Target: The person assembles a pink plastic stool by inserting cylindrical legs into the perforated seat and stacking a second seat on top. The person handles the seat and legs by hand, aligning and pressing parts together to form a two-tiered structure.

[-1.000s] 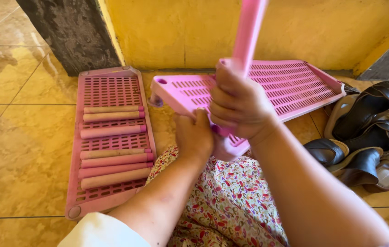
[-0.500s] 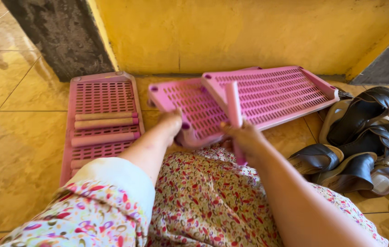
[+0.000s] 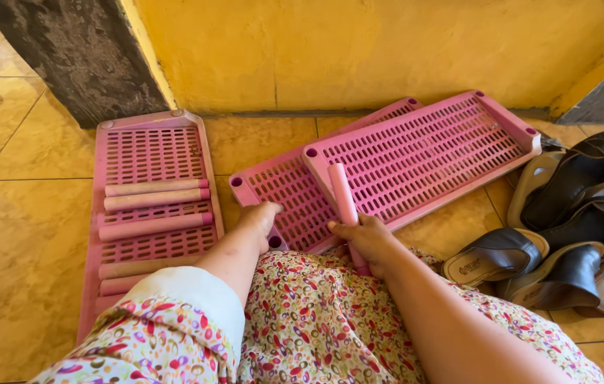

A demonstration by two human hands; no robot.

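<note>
Head view shows the right hand (image 3: pixel 369 238) clamped around a pink tube (image 3: pixel 343 203) lying over the near pink shelf panel (image 3: pixel 284 192), while the left hand (image 3: pixel 259 217) presses fingers-together on that panel's corner. Assembly looks barely begun: five spare tubes (image 3: pixel 152 206) rest loose on the left panel (image 3: pixel 149 146), none socketed.

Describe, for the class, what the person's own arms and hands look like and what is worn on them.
Both hands, the left hand and the right hand, are bare: no gloves, and no rings or watch that can be seen. The left arm wears a short floral sleeve with small multicoloured ovals on cream and a plain white band at its hem. The right forearm is uncovered as far as it shows.
</note>
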